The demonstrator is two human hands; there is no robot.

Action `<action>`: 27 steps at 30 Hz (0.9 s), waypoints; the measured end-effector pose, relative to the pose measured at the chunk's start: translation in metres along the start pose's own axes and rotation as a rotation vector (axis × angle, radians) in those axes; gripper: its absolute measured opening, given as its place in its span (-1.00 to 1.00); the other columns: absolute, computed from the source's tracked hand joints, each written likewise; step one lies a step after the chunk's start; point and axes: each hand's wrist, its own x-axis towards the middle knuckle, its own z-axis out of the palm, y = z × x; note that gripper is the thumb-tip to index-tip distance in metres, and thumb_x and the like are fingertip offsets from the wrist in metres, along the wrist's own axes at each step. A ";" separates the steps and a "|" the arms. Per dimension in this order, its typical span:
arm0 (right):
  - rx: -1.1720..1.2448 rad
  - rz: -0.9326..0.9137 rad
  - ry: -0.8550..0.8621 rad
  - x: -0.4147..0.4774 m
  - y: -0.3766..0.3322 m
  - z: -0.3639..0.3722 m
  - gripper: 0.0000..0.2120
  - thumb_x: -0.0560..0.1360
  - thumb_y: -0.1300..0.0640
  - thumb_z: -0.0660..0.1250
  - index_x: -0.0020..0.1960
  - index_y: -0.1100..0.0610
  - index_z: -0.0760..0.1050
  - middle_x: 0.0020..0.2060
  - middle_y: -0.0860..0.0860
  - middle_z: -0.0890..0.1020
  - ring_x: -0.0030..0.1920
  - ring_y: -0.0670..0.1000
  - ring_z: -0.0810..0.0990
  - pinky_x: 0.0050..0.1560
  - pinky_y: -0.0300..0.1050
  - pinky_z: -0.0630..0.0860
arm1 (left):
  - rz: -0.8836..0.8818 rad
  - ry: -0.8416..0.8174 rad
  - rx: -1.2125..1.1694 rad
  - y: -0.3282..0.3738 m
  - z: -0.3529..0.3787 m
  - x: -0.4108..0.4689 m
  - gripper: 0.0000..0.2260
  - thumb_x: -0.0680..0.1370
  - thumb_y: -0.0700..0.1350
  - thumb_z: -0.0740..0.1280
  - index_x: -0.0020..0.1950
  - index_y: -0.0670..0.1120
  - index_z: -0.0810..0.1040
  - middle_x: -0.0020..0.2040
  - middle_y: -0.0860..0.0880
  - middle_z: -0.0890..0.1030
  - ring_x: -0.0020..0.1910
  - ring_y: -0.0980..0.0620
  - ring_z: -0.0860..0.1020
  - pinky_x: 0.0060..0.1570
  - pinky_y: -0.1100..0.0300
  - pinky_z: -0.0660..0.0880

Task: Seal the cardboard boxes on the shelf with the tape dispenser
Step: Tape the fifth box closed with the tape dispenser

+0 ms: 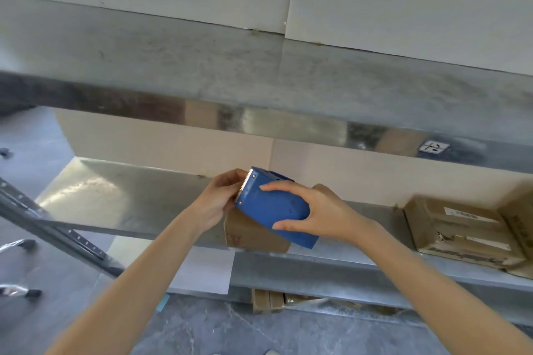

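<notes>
Blue hard-plastic tape dispenser is held over the small brown cardboard box on the dull steel shelf, right hand wrapped round it; left hand, at its 9 o'clock, curls by the serrated metal blade, pinching I cannot tell what. Those teeth could nick fingers if it slips

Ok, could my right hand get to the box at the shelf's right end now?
Likely: only bare shelf separates the right hand from that box, but it is gripping the tape dispenser.
</notes>
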 end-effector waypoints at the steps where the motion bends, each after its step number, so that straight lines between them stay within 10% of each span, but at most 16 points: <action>1: 0.003 -0.008 -0.014 0.000 0.003 -0.002 -0.44 0.43 -0.25 0.45 0.33 -0.50 0.27 -0.05 -0.19 0.63 -0.17 -0.07 0.59 -0.13 -0.09 0.57 | 0.002 0.018 0.001 -0.002 0.003 0.000 -0.95 0.54 -0.26 0.34 -0.10 -0.15 0.55 -0.24 -0.05 0.62 -0.27 0.03 0.54 -0.29 0.23 0.41; 15: 0.108 -0.063 -0.074 0.000 0.004 -0.014 -0.48 0.48 -0.18 0.43 0.32 -0.50 0.28 0.01 -0.08 0.65 -0.13 -0.03 0.64 -0.09 -0.02 0.63 | 0.143 0.047 0.236 0.008 0.003 0.003 -0.88 0.42 -0.23 0.37 -0.07 -0.22 0.57 -0.13 -0.21 0.62 -0.16 -0.06 0.56 -0.23 0.12 0.45; 27: 0.099 -0.027 -0.112 -0.001 0.000 -0.037 -0.48 0.48 -0.05 0.48 0.32 -0.42 0.38 0.01 -0.29 0.62 -0.09 -0.09 0.63 -0.02 -0.10 0.61 | 0.266 0.218 0.199 0.017 -0.020 0.000 -0.78 0.46 -0.50 0.34 -0.20 -0.19 0.56 -0.30 0.03 0.64 -0.25 0.11 0.60 -0.11 0.29 0.53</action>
